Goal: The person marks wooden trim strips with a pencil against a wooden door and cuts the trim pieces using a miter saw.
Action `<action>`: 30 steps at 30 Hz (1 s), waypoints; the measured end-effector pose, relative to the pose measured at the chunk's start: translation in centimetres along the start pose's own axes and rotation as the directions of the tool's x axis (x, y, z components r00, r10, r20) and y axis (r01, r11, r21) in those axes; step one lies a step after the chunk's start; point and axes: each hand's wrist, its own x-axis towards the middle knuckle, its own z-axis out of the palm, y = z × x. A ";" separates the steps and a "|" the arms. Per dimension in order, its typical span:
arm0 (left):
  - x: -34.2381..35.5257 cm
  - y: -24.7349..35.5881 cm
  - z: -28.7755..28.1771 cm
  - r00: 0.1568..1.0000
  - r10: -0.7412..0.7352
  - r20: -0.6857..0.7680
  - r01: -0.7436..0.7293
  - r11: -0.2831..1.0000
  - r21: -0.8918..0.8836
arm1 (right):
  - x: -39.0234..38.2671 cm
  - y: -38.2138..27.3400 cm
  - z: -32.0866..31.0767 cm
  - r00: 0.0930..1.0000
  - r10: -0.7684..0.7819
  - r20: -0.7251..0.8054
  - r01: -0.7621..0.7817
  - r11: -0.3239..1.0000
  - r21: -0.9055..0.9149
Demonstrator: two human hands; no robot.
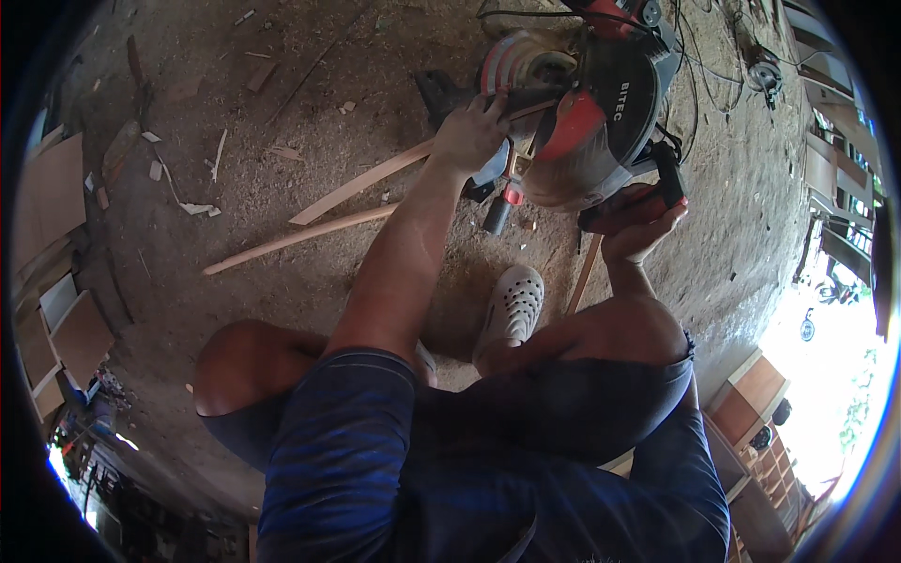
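A red and black miter saw (619, 122) sits on the floor at the upper middle, its round guard facing me. My left hand (469, 136) is at the saw's left side, fingers curled on a light wooden strip (361, 183) that runs out to the lower left. A second strip (300, 236) lies just below it. My right hand (638, 235) is wrapped round the saw's handle (668, 178), right of the guard. A clamp knob (507, 202) with a red collar sticks out below my left hand. Another thin strip (584, 277) shows below my right hand.
My knees and sandaled foot (516, 300) are below the saw. Black cables (699, 84) run right of it to a small tool (762, 70). Wood scraps (263, 75) and sawdust litter the floor. Boards (52, 188) stand along the left; wooden pieces (751, 394) are at the bright right side.
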 end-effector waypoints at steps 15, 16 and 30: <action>0.9 0.3 -0.4 1.000 0.001 0.015 -0.002 0.999 0.053 | 1.8 -7.5 2.7 0.997 0.065 0.048 -0.061 0.995 -0.074; 0.9 0.4 -0.4 1.000 0.005 0.012 -0.006 0.999 0.054 | 2.0 -7.9 2.6 0.997 0.063 0.038 -0.060 0.996 -0.072; -0.8 -1.0 0.3 0.995 0.033 -0.096 -0.022 0.993 0.114 | 10.6 -16.1 4.6 0.997 0.010 0.080 0.011 0.965 -0.262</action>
